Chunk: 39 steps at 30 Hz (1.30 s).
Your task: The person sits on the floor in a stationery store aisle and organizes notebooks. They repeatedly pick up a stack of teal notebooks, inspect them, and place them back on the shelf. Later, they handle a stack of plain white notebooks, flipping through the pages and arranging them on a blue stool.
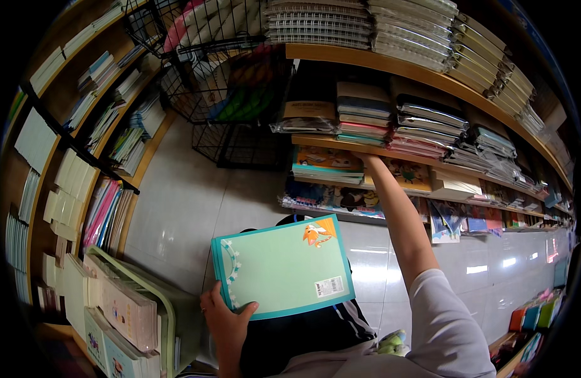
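My left hand [226, 312] grips a few light green booklets [276, 269] by their lower left corner, thumb on top. The upper cover has a teal border, an orange cartoon cat, a band of white stars and a barcode sticker. They lie over my lap. On the right, my right arm stretches forward to a low shelf. Only the back of my right hand [362, 156] shows there, just under the shelf board [328, 141]; its fingers are hidden. Beside it lies a stack of orange and teal picture booklets [327, 163].
Plastic-wrapped notebooks [432, 120] fill the shelf above my hand. Black wire baskets [224, 90] stand at its left end. A green bin [177, 307] of books is at my lower left, before a tall bookshelf [94, 156]. Grey tiles [177, 189] form the floor.
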Motion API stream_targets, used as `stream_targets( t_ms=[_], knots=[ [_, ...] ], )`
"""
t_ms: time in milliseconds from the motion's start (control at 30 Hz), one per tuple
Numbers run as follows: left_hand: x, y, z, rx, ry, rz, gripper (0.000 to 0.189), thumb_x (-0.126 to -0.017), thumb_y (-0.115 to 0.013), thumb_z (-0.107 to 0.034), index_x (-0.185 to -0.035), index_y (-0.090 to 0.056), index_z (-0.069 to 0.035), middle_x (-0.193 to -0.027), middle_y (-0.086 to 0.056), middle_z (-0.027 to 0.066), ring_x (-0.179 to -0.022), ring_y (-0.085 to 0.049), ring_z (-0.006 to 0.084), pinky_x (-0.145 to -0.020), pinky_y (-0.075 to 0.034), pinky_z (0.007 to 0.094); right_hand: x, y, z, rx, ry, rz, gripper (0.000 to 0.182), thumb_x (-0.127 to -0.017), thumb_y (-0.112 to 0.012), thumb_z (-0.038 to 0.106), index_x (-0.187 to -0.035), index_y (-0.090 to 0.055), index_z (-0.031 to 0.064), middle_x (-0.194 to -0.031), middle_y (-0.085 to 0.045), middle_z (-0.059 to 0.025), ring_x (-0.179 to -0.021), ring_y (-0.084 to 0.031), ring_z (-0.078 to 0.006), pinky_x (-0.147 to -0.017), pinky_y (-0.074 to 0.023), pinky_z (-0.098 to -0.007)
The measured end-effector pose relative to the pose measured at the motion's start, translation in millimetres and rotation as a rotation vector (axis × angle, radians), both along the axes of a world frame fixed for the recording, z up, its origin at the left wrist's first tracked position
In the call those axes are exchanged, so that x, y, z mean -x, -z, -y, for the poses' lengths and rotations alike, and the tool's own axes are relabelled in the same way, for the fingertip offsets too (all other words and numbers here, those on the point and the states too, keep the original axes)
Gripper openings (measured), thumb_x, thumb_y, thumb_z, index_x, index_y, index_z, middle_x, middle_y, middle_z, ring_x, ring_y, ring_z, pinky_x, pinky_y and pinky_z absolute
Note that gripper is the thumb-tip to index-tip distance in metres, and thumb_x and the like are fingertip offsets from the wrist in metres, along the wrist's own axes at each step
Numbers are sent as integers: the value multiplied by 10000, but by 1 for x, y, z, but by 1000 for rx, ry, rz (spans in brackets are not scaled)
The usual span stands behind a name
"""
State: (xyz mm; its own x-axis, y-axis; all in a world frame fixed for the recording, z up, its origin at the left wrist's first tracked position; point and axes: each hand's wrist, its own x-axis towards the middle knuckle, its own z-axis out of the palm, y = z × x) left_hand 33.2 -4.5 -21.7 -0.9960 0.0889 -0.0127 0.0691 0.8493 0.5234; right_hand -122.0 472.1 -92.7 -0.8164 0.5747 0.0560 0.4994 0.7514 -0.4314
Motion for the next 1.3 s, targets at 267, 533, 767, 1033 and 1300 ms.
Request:
stream_targets(
  t_ms=[267,533,767,1033,1300],
  knots=[
    [-2,-2,-1,-16,-4,-4,753,-538,-771,-206,-1180,-422,-27,-1100,-415,153,-1025,-424,334,-868,-358,406,-3,2,0,-89,-21,11,378,-846,-513,276,-970,-541,-79,-940,-554,-305,-759,-612,-360,-664,-508,-438],
    [-5,-1,-2,50,11,-64,739,-549,-767,-201,-1180,-425,-23,-1091,-421,149,-1018,-430,332,-871,-357,405,-7,4,-2,-179,-56,9,385,-844,-514,287,-968,-544,-76,-941,-552,-309,-761,-609,-366,-670,-504,-442],
    [-1,-1,-2,0,1,43,747,-551,-772,-239,-1165,-406,-23,-1057,-412,160,-989,-429,331,-836,-371,412,-46,1,41,-75,83,-12,429,-810,-540,375,-970,-565,-22,-970,-532,-313,-830,-556,-408,-741,-449,-455],
    [-2,6,-1,6,36,-19,735,-544,-782,-264,-1140,-421,-31,-1058,-414,163,-979,-430,327,-840,-348,418,-200,-33,194,718,-111,-178,538,-711,-718,310,-1061,-492,-31,-816,-602,-155,-734,-597,-183,-649,-475,-286],
    [-14,-8,-58,107,280,-136,786,-645,-730,-367,-1222,-367,24,-1083,-384,166,-1065,-341,331,-894,-232,445,-245,-72,165,888,-103,-670,278,-770,-647,84,-1006,-525,3,-919,-579,-30,-834,-524,-99,-759,-427,-233]
  ],
)
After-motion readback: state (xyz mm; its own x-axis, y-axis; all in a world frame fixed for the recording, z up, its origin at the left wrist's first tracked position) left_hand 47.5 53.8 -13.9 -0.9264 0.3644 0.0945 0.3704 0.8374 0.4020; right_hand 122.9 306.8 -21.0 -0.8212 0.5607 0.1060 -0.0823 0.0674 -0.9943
